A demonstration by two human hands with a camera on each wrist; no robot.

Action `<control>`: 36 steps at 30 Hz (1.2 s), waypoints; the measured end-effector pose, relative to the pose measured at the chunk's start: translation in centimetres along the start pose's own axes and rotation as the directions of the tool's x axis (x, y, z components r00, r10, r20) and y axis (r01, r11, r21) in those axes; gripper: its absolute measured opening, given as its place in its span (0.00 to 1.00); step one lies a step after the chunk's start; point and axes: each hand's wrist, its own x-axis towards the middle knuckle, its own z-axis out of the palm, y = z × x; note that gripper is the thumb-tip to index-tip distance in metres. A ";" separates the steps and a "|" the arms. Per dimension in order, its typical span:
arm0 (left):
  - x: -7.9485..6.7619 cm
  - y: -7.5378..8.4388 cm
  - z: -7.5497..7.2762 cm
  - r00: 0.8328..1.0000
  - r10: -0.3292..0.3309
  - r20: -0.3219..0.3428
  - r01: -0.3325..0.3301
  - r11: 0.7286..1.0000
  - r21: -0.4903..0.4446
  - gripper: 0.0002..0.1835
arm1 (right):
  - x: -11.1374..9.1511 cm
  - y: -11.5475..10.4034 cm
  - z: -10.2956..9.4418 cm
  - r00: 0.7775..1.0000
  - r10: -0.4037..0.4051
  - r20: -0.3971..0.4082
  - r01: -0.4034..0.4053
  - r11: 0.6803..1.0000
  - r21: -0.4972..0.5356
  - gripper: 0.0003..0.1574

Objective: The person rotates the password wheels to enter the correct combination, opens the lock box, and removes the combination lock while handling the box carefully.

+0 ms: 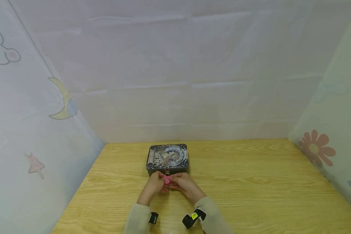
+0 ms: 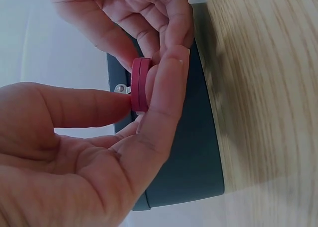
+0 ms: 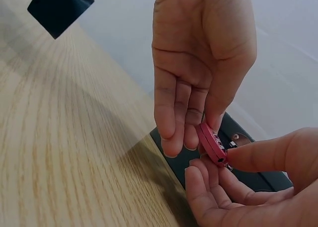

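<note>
A small round pink combination padlock (image 1: 167,179) hangs at the front clasp of a dark tin box (image 1: 159,156) with a printed lid. Its row of number dials shows in the right wrist view on the padlock's edge (image 3: 212,144). My left hand (image 1: 155,184) pinches the padlock from the left, thumb on one face and fingers behind. From the right, my right hand (image 1: 186,185) pinches it too, between thumb and fingers. The metal clasp (image 2: 120,88) sits beside the padlock. Whether the shackle is locked cannot be told.
The box stands on a wood-grain table (image 1: 245,182), near its back edge. A pale cloth backdrop (image 1: 175,81) rises behind and at both sides. Black straps (image 1: 190,221) with wrist cameras sit on the sleeves.
</note>
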 end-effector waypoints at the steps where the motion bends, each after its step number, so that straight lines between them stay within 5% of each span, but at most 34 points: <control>1: 0.0 0.0 0.0 1.000 -0.005 -0.001 0.005 1.000 -0.002 0.08 | 0.0 0.0 0.0 1.000 -0.003 -0.002 0.003 1.000 -0.006 0.15; 9: -0.2 0.1 -0.1 1.000 -0.005 -0.015 0.005 1.000 -0.007 0.12 | 0.3 0.2 0.2 1.000 -0.017 -0.016 0.017 1.000 -0.022 0.15; 13: -0.4 0.7 -0.5 0.998 0.040 -0.041 -0.034 0.988 0.150 0.11 | 0.4 0.2 0.3 1.000 -0.017 -0.010 0.017 1.000 -0.025 0.15; 19: -0.7 1.6 -0.5 0.987 0.120 -0.109 -0.050 0.866 0.497 0.25 | 0.4 -0.1 0.3 1.000 -0.010 -0.021 0.009 0.999 -0.034 0.14; 23: -0.7 1.5 0.4 0.973 0.139 -0.183 -0.007 0.813 0.582 0.34 | 0.4 -0.1 0.4 0.999 -0.001 -0.034 -0.001 0.999 -0.043 0.14; 28: -0.7 0.9 1.4 0.943 0.183 -0.280 0.055 0.740 0.670 0.29 | 0.3 0.1 0.5 0.999 -0.006 -0.044 0.003 0.998 -0.064 0.12; 36: -0.7 0.5 2.5 0.889 0.229 -0.396 0.152 0.669 0.728 0.25 | 0.0 0.3 0.6 0.997 -0.026 -0.074 0.020 0.996 -0.082 0.13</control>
